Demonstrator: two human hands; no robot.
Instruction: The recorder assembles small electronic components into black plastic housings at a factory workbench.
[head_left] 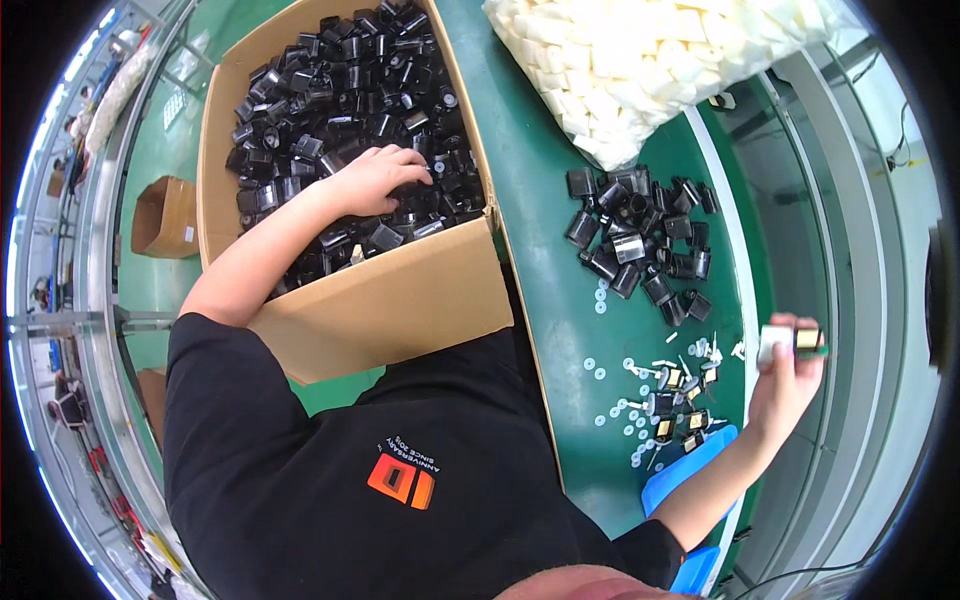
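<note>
My left hand (372,182) reaches into a large cardboard box (385,300), resting on a heap of small black plastic housings (330,100). Its thumb and fingers are apart over the pieces, and I make out nothing gripped between them. Off to the right, past the bench's edge, my right hand (782,395) is raised. Its thumb and fingers are closed on a small black part (808,341) with a cream patch and a white block-shaped piece beside it. How those two pieces join is hidden by the fingers.
On the green bench (540,300) lie a pile of black housings (630,235), several grey washers (630,420) and small black-and-cream parts (690,405). A clear bag of cream pieces (640,60) stands behind. Blue trays (690,465) sit near my right forearm; a smaller carton (165,217) lies left.
</note>
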